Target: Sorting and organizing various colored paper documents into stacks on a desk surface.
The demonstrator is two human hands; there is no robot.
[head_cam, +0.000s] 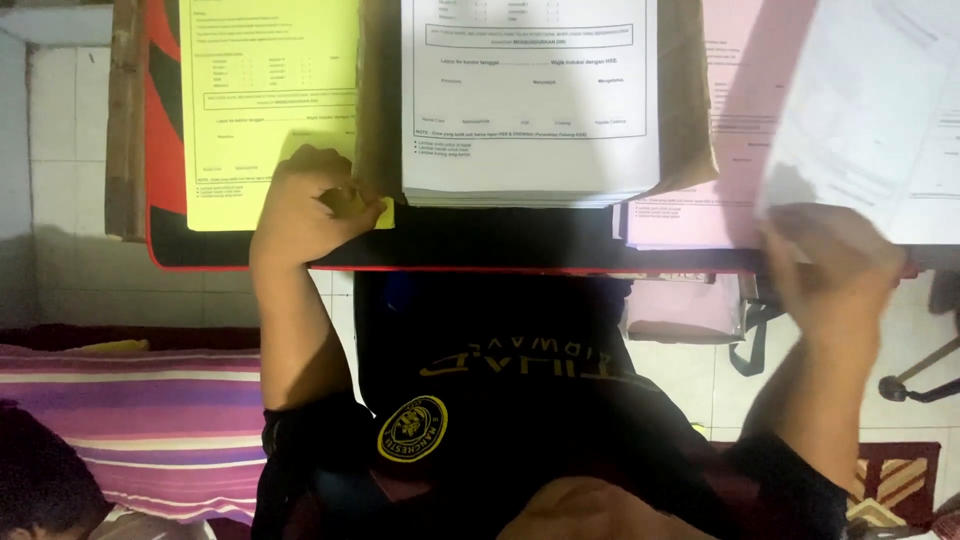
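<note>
My left hand (305, 205) rests on the bottom right corner of a stack of yellow printed forms (265, 100), fingers curled and pinching that corner. My right hand (835, 265) grips a single white printed sheet (880, 110) by its lower edge and holds it lifted and tilted above a stack of pink forms (700, 170). Between both hands a thick stack of white forms (530, 100) sits on brown wrapping paper (685, 110). All three stacks lie on a dark table with a red edge (450, 268).
A purple striped mat (130, 420) lies on the tiled floor at lower left, with another person's dark hair (35, 470) at the corner. A pink packet (690, 310) sits under the table's right side. A chair base (915, 385) stands at far right.
</note>
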